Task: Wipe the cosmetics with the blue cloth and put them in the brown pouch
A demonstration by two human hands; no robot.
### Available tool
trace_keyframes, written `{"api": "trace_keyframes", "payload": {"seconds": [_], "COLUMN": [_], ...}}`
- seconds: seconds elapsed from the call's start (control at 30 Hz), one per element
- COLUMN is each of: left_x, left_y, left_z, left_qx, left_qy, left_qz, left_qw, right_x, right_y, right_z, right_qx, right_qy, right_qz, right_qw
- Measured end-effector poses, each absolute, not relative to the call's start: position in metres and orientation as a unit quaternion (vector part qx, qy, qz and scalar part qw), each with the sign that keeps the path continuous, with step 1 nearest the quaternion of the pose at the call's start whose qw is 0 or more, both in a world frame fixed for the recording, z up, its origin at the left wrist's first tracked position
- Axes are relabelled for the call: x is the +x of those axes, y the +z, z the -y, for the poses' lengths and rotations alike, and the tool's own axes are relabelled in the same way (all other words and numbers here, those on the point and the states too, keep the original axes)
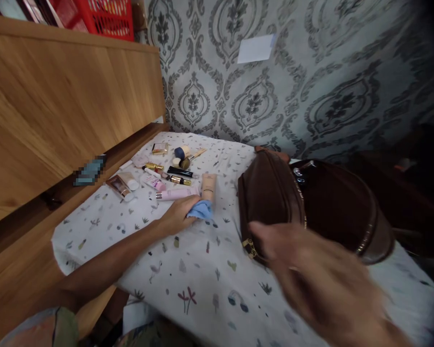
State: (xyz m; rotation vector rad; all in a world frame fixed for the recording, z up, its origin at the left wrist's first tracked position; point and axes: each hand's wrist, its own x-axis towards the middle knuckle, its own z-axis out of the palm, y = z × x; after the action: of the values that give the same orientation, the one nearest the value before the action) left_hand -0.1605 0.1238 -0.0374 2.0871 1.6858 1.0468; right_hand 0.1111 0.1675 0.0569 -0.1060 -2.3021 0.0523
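Observation:
My left hand point(179, 215) is closed on a blue cloth point(200, 210), low over the patterned sheet. Just beyond the cloth is a beige tube point(209, 186), and a pink tube point(177, 193) lies close to my fingers. My right hand point(304, 265), smeared by motion, is in front of a brown bag point(265, 193); its fingertips overlap the bag's near side, and whether they touch cannot be made out. The bag lies unzipped, its flap point(342, 207) folded out to the right. Whether the right hand holds anything is unclear.
Several cosmetics, among them a brown tube point(119, 187), a black tube point(183, 172) and a round brush point(184, 163), lie on the patterned sheet point(188, 270). A wooden cabinet point(72, 96) borders the left, with a red basket point(110, 19) on top. Patterned wallpaper point(253, 103) covers the back wall.

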Motion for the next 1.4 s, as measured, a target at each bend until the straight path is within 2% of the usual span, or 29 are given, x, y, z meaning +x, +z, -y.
{"api": "trace_keyframes", "payload": {"seconds": [0.1,0.23,0.37,0.63,0.77,1.0,1.1,1.23,1.4], "left_x": [-0.160,-0.161,-0.170,-0.191,-0.189,-0.174,-0.170,-0.166,-0.166], "left_y": [-0.035,-0.031,-0.029,-0.034,-0.041,-0.056,-0.059,-0.055,-0.049], "left_z": [-0.120,-0.117,-0.117,-0.123,-0.124,-0.130,-0.131,-0.130,-0.129], "left_qx": [0.717,0.706,0.673,0.662,0.674,0.715,0.766,0.767,0.768], "left_qy": [0.355,0.361,0.337,0.218,0.197,0.287,0.261,0.214,0.174], "left_qz": [-0.585,-0.598,-0.653,-0.717,-0.712,-0.636,-0.588,-0.604,-0.616], "left_qw": [0.131,0.117,0.081,-0.002,0.000,-0.039,-0.017,0.015,-0.003], "right_x": [0.078,0.044,0.027,0.019,0.022,0.022,0.021,0.021,0.021], "right_y": [0.022,-0.021,-0.043,-0.071,-0.072,-0.082,-0.089,-0.091,-0.089], "right_z": [-0.157,-0.169,-0.180,-0.184,-0.185,-0.188,-0.189,-0.188,-0.187], "right_qx": [-0.010,-0.104,-0.172,-0.259,-0.275,-0.299,-0.308,-0.292,-0.285], "right_qy": [0.066,0.186,0.311,0.507,0.521,0.522,0.519,0.505,0.497], "right_qz": [0.928,0.925,0.896,0.762,0.743,0.714,0.698,0.714,0.722], "right_qw": [0.368,0.315,0.265,0.307,0.317,0.359,0.385,0.387,0.389]}}
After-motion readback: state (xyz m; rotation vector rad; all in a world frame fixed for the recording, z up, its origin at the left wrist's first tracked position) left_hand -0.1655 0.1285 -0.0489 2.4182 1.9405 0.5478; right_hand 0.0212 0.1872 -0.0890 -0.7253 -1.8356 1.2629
